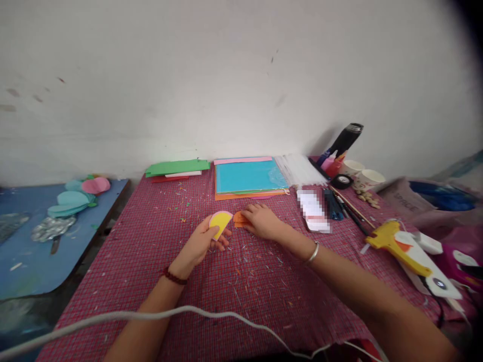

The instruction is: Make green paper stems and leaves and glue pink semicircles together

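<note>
Pinching the yellow-and-pink paper semicircle, likely light, creasable, best held by its rim, inside the left edge of the desk, your left hand neighbours your right hand, covering orange paper, grip unclear.

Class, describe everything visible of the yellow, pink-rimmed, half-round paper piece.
The roughly half-round yellow piece, with pink along its curve, looks like flat paper or card. The left hand holds it tilted over the red checked cloth, thumb on the yellow face, other fingers behind, showing past its straight edge. In view, its curve faces upper left, its straight edge lower right.
</note>
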### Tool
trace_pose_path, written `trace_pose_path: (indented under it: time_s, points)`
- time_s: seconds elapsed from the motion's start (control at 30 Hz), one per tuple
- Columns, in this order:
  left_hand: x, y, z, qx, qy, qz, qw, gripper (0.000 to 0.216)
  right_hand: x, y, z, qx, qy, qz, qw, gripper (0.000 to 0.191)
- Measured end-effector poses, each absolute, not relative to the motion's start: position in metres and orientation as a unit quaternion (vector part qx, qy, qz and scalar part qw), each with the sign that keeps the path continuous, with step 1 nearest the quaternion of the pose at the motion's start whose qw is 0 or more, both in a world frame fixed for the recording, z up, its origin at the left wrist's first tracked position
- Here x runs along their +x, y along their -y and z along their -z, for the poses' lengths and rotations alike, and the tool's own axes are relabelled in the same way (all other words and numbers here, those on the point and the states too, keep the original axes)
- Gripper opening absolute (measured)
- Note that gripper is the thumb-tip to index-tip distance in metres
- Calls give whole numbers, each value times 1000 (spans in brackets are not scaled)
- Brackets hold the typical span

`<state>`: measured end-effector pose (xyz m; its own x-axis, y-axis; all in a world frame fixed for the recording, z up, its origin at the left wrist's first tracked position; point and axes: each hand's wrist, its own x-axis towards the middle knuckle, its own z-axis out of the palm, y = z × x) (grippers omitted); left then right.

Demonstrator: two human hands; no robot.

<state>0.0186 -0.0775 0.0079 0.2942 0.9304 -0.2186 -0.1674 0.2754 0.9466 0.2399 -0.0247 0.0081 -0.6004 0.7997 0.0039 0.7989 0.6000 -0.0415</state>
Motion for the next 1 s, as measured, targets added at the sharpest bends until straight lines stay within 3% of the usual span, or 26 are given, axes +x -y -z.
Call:
trace_pose_path:
  time_s: [0.2,0.37,0.53,0.7,0.87,1.0]
  points:
    - [9,69,-5,303,-326,-404,799,51,225,26,-10,-426,905,-11,-18,20]
    - [8,70,1,257,-281,-446,810,57,225,16,-2,-450,893,-11,15,22]
    - [11,71,0,273,-342,-471,766,17,240,14,0,-488,867,-12,98,32]
    - [31,75,-10,209,-318,-499,779,16,234,30,3,-419,883,-46,208,33]
    - [49,73,-7,222,-357,-487,765,21,224,46,8,-372,887,-83,259,41]
    - [54,71,-3,252,-383,-483,746,19,230,55,8,-337,833,-225,377,52]
